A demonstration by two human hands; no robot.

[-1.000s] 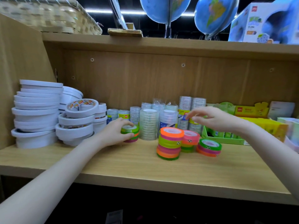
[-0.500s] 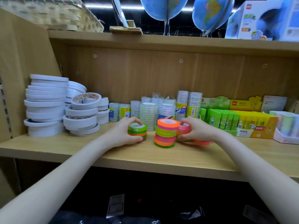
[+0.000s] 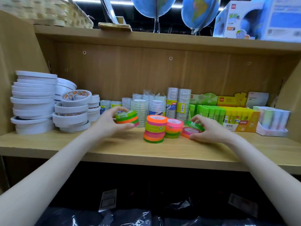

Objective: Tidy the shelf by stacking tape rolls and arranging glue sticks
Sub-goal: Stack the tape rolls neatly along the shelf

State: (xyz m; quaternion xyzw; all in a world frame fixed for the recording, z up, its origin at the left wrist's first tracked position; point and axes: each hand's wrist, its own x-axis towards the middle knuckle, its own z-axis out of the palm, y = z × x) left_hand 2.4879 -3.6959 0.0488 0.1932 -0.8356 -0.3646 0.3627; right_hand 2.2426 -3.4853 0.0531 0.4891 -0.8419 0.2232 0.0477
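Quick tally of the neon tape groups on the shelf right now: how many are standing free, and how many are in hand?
Free-standing neon stacks: 2, the tall stack and the short stack
Stacks held by the left hand: 1, the lifted stack
Groups at the right hand: 1, the loose rolls
Total: 4

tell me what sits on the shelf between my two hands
In the head view, two stacks of neon tape rolls stand between the left hand and right hand: a taller stack and a shorter stack.

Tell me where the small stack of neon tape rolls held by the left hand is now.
In the head view, the left hand holds the small stack of neon tape rolls left of centre, lifted off the wooden shelf, beside the taller neon stack.
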